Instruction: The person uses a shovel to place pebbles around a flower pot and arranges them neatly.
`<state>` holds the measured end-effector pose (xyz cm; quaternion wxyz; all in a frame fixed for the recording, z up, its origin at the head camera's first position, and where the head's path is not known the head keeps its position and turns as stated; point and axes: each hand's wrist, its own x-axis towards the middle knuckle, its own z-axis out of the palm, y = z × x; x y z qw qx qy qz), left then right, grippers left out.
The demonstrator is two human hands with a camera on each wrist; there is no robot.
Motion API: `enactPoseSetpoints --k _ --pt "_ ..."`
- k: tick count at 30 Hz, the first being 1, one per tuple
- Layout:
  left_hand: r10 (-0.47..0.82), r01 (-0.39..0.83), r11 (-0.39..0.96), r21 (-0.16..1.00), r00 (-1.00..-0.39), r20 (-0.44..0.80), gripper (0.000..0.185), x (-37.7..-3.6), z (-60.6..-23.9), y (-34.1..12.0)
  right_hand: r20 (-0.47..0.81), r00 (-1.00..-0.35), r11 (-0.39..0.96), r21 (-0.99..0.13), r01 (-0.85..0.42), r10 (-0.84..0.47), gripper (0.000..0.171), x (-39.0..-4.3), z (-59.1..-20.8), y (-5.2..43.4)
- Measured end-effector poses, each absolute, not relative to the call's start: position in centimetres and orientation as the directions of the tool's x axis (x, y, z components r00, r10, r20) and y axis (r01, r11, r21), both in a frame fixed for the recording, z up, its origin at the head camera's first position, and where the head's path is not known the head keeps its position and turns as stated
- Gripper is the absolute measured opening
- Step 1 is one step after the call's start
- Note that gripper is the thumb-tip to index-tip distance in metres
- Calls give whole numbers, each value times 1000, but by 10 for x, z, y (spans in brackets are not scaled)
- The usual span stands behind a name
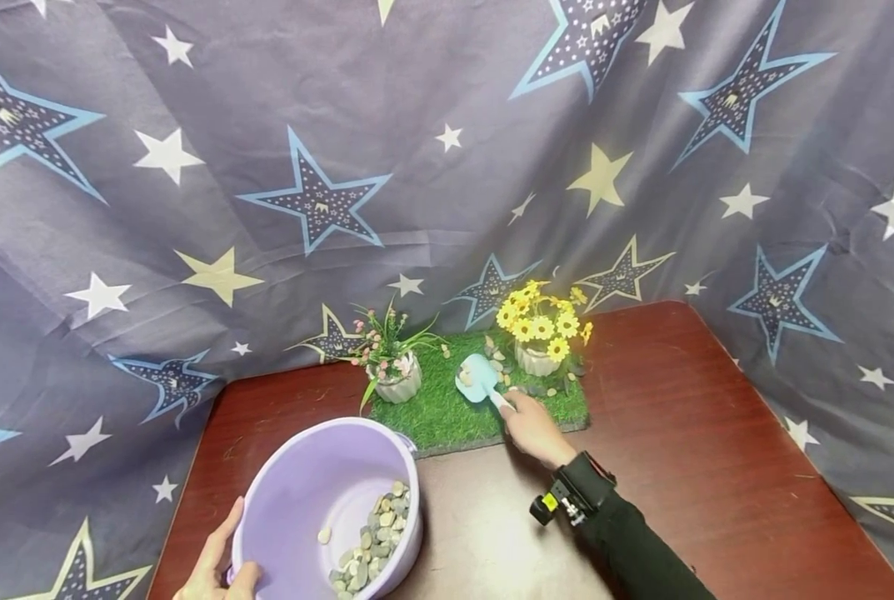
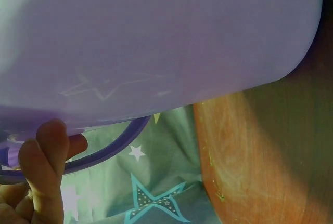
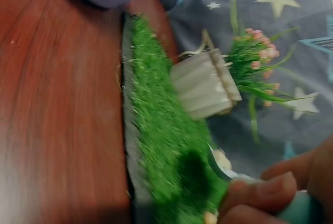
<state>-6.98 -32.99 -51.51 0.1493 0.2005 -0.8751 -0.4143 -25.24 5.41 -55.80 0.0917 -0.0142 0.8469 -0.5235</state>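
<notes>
My left hand (image 1: 222, 567) grips the near rim of a lilac plastic basin (image 1: 297, 492) with several pebbles (image 1: 375, 537) in its lower right side; in the left wrist view its fingers (image 2: 47, 167) curl under the basin's rim (image 2: 104, 151). My right hand (image 1: 532, 429) holds a small light-blue scoop (image 1: 479, 377) carrying a few pebbles over the green turf mat (image 1: 447, 412), between a white pot of pink flowers (image 1: 396, 379) and a pot of yellow flowers (image 1: 540, 333). The right wrist view shows the fingers (image 3: 260, 195) pinching the scoop's handle beside the white pot (image 3: 204, 83).
Loose pebbles (image 1: 495, 358) lie on the turf around the yellow-flower pot. The dark red table (image 1: 679, 433) stretches to the right, with its edges near the star-patterned cloth (image 1: 267, 167) that hangs behind and at both sides.
</notes>
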Motion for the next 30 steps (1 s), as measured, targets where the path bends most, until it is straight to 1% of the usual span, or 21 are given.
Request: enactPoseSetpoints --k 2,6,15,19,24,30 --pt "-510 -276 580 766 -857 77 80 -70 -511 -326 -139 -986 457 -886 81 -97 32 -259 -563 45" --pt "-544 -305 588 749 -835 88 79 -70 -506 -321 -145 -986 484 -871 85 -87 37 -268 -565 30" --pt "-545 -335 584 739 -837 51 80 -70 -506 -322 -124 -987 568 -822 44 -103 43 -273 -562 8" --pt "-547 -326 578 748 -835 59 80 -70 -506 -320 -106 -988 598 -801 21 -108 43 -272 -558 5" --pt "-562 -344 575 742 -825 54 79 -70 -505 -319 -81 -991 631 -776 -2 -104 39 -270 -557 5" --pt "-550 -330 580 745 -833 59 80 -70 -505 -320 -14 -994 680 -731 -61 -104 35 -268 -551 2"
